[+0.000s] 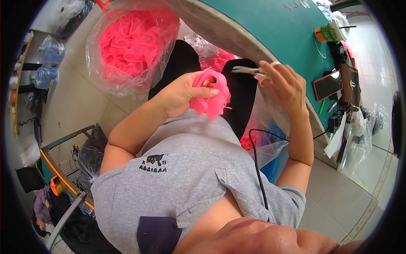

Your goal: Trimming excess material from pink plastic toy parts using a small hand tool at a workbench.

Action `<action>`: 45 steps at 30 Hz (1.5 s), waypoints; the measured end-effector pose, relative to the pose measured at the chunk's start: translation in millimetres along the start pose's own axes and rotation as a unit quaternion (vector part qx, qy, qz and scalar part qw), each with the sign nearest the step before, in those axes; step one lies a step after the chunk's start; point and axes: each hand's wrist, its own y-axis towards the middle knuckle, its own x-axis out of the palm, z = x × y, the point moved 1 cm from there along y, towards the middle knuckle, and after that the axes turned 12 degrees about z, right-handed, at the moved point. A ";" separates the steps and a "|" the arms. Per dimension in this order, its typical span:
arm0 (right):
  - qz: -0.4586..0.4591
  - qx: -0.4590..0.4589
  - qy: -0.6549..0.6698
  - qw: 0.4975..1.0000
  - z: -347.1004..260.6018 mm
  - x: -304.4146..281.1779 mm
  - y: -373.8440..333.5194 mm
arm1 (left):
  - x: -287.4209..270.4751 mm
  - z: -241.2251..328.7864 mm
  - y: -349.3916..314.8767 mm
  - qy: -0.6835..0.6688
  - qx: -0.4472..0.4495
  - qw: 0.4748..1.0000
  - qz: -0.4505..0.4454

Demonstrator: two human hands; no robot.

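My left hand point(186, 91) is closed on a bright pink, soft, crumpled piece with a loop-like opening point(218, 99). The thumb presses across its front, and thin ends stick out from its lower and right edges. To the right, my right hand point(284, 82) grips a pair of small scissors point(246, 70) by the handles. Their metal blades point left, above and apart from the pink piece. Both hands are raised over my lap, in front of my dark trousers point(182, 59).
A clear plastic bag point(95, 70) full of similar pink pieces stands at the upper left. More pink pieces point(218, 59) lie beyond my knees. The green-topped table point(270, 21) holds a phone point(327, 86), a cup point(325, 32) and pens. A black cable point(255, 161) hangs near my right arm.
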 end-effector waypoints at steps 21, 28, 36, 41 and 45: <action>0.049 -0.226 -0.012 0.973 -7.4 -11.2 -9.6 | 12.5 4.9 -14.3 0.039 -0.036 0.997 -0.057; 0.046 -0.225 0.012 0.973 -5.5 -7.8 -11.4 | 11.4 5.6 -16.4 0.039 -0.048 0.996 -0.064; 0.078 -0.254 -0.019 0.964 -6.0 -5.2 -12.8 | 12.8 7.6 -17.8 0.046 -0.042 0.995 -0.073; 0.083 -0.246 -0.014 0.966 -8.2 -3.5 -12.3 | 13.5 7.6 -17.8 0.051 -0.043 0.995 -0.070; 0.082 -0.242 -0.009 0.967 -10.0 -3.9 -12.4 | 13.8 6.9 -17.7 0.053 -0.037 0.995 -0.074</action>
